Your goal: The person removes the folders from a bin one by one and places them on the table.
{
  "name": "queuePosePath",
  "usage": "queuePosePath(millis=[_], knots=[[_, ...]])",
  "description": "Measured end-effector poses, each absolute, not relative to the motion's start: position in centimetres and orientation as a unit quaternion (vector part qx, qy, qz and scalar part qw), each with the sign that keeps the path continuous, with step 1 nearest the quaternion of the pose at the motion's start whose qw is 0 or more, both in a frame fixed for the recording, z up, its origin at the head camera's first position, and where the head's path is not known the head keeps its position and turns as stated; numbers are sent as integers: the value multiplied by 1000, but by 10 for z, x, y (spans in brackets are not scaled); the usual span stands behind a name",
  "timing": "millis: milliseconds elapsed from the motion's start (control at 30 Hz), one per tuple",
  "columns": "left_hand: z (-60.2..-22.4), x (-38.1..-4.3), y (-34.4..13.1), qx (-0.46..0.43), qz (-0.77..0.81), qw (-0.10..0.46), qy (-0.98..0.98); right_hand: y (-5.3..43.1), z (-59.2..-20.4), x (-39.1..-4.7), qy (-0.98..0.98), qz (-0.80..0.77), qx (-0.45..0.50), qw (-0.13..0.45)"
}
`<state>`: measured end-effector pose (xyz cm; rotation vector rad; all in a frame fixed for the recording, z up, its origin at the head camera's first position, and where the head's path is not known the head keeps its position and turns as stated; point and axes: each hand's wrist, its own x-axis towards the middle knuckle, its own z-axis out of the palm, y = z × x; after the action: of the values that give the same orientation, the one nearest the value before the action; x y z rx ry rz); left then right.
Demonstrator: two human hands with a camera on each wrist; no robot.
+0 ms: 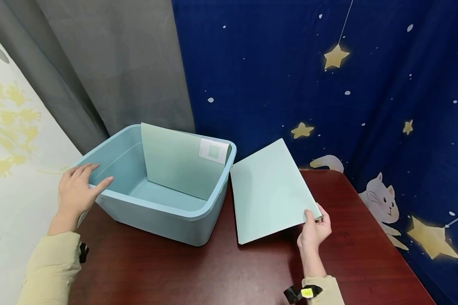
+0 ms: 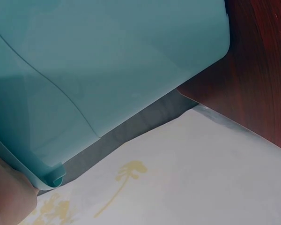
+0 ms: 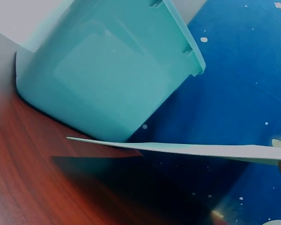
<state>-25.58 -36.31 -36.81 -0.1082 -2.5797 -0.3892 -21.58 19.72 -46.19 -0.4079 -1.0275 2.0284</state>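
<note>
A light-blue plastic tub (image 1: 152, 224) stands on the table, and my left hand (image 1: 76, 190) holds its near-left corner, thumb and fingers reaching over the rim. Inside it, a pale green folder (image 1: 179, 165) with a white label (image 1: 212, 150) leans upright toward the back right. My right hand (image 1: 314, 231) pinches another pale green folder (image 1: 271, 195) by its near-right corner, thumb on top. This folder lies nearly flat beside the tub; in the right wrist view its thin edge (image 3: 192, 149) appears above the tabletop, with a dark shadow below.
The dark red wooden table (image 1: 213, 275) runs under everything, its right edge slanting toward me. Behind it hang a grey curtain (image 1: 118, 63) and a blue curtain (image 1: 259, 63) with stars and a cat figure. A white patterned cloth (image 1: 19, 169) hangs at the left.
</note>
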Motion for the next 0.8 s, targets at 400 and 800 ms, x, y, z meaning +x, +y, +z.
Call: queuePosePath(millis=[400,800], knots=[[-368,-254,-361,-47,-154,271,-949,185,-479,-213,-452,795,-161,371],[-366,-253,-360,-43,-153,272,-949,191,-491,-210,-534,755,-123,360]])
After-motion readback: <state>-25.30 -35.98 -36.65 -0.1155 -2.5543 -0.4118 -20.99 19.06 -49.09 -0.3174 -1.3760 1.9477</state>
